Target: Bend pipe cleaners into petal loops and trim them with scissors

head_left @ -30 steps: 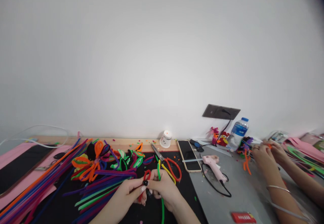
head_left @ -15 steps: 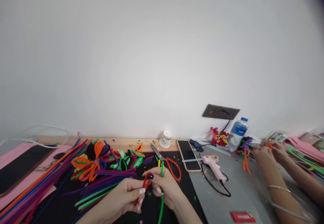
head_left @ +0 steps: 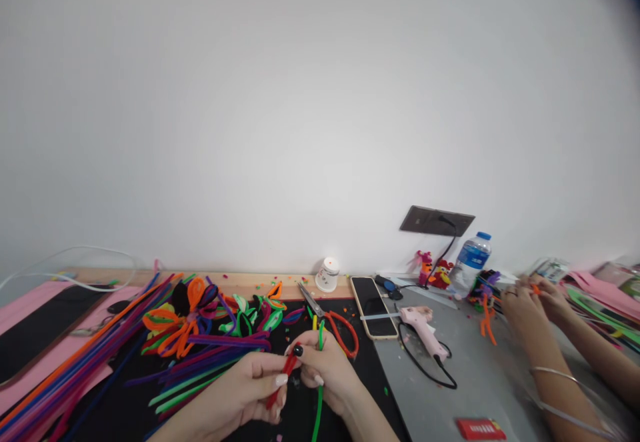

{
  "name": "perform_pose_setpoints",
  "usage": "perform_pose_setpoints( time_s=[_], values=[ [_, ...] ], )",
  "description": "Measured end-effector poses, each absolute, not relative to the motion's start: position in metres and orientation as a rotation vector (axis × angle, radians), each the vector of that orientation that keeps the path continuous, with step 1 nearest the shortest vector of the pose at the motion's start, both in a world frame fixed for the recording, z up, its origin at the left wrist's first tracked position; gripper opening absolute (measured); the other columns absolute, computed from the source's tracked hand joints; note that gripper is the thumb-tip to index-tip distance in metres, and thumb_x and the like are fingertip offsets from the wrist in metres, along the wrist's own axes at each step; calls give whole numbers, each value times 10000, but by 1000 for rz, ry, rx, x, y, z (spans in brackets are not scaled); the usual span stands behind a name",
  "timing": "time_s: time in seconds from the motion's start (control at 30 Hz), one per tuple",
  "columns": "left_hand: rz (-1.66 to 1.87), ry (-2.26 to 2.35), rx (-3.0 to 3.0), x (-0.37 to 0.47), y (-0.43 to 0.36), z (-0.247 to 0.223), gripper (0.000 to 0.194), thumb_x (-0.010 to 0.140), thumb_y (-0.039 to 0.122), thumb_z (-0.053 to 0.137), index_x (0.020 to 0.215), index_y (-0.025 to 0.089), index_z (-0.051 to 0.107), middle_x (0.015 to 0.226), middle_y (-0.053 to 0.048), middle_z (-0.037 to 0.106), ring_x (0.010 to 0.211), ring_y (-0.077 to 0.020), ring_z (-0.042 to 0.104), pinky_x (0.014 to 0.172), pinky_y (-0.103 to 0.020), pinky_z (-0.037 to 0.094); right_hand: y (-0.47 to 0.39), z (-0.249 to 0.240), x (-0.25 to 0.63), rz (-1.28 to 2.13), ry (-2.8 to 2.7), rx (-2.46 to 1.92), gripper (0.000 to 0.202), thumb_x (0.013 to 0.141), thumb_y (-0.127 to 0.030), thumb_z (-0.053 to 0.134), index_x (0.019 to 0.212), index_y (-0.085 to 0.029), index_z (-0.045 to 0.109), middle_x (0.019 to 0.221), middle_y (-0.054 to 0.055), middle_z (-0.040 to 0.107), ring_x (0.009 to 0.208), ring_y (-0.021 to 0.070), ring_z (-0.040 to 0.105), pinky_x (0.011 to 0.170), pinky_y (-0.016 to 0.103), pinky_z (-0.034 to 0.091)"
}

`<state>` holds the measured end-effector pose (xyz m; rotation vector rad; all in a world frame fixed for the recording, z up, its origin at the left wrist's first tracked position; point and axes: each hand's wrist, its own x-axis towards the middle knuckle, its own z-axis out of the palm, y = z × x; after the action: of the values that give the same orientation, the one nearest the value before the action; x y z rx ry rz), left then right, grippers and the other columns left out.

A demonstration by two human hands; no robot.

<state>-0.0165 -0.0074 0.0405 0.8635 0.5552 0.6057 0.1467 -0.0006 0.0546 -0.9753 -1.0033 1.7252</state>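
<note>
Low in the middle of the view my two hands meet over the black mat. My left hand [head_left: 250, 385] pinches a folded red pipe cleaner [head_left: 289, 365] between thumb and fingers. My right hand [head_left: 323, 369], with a dark thumbnail, closes on the upper end of that same red piece. A green pipe cleaner [head_left: 319, 409] runs through the fingers of my right hand and hangs down. Just beyond them lie scissors [head_left: 340, 330] with red handles. Orange, green and purple pipe-cleaner loops [head_left: 193, 319] lie to the left.
Loose pipe cleaners [head_left: 95, 355] cover the left side. A paper cup [head_left: 327, 275] stands upside down by the wall. Rightward are a phone [head_left: 374, 305], a pink glue gun [head_left: 424, 335] with its cord, a water bottle [head_left: 470, 262], a red packet [head_left: 480, 429] and another person's hands [head_left: 533, 302].
The red pipe cleaner's narrow loop has been pressed together between my fingers. Both my hands stay in nearly the same place.
</note>
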Motion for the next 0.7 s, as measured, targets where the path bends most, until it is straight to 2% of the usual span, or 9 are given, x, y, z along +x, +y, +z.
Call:
perform_pose_setpoints(
  time_s=[0.17, 0.27, 0.43, 0.5, 0.6, 0.7],
  values=[
    [628, 548, 865, -14, -7, 38, 265, 755, 310, 618, 983, 186, 564, 753, -11, 592, 580, -84, 530, 620, -251, 420, 4, 46, 148, 1609, -1106, -1073, 292, 595, -353, 734, 691, -92, 645, 377, -76, 449, 271, 3, 247, 307, 170, 152],
    [646, 558, 841, -13, -8, 37, 260, 765, 369, 591, 949, 189, 557, 664, 32, 523, 487, -46, 419, 540, -206, 375, 6, 40, 148, 1575, -1160, -1127, 319, 594, -379, 728, 708, -93, 645, 410, -74, 451, 286, 7, 266, 301, 168, 156],
    [674, 636, 860, -8, -3, 22, 375, 689, 487, 627, 849, 159, 542, 525, 86, 411, 398, -16, 239, 414, -165, 169, 5, 37, 148, 1530, -1208, -1186, 352, 616, -414, 705, 748, -93, 651, 410, -83, 419, 302, 10, 270, 314, 169, 156],
    [709, 668, 925, -4, 0, 12, 448, 677, 557, 594, 869, 157, 531, 506, 77, 434, 398, -35, 295, 414, -181, 192, 4, 37, 147, 1522, -1219, -1200, 340, 621, -410, 700, 742, -96, 650, 404, -86, 410, 303, 12, 265, 317, 172, 148],
    [745, 686, 1050, -2, 2, 4, 438, 742, 564, 509, 889, 151, 523, 535, 52, 486, 434, -62, 377, 435, -195, 245, 4, 38, 146, 1510, -1247, -1217, 303, 626, -376, 699, 738, -99, 646, 395, -89, 405, 304, 14, 269, 325, 172, 143],
    [717, 749, 1134, -3, 0, 7, 437, 735, 573, 509, 854, 153, 527, 532, 77, 425, 425, -50, 317, 423, -192, 219, 4, 38, 144, 1473, -1294, -1250, 245, 631, -328, 694, 706, -104, 630, 379, -98, 389, 304, 16, 277, 336, 169, 159]
  ],
)
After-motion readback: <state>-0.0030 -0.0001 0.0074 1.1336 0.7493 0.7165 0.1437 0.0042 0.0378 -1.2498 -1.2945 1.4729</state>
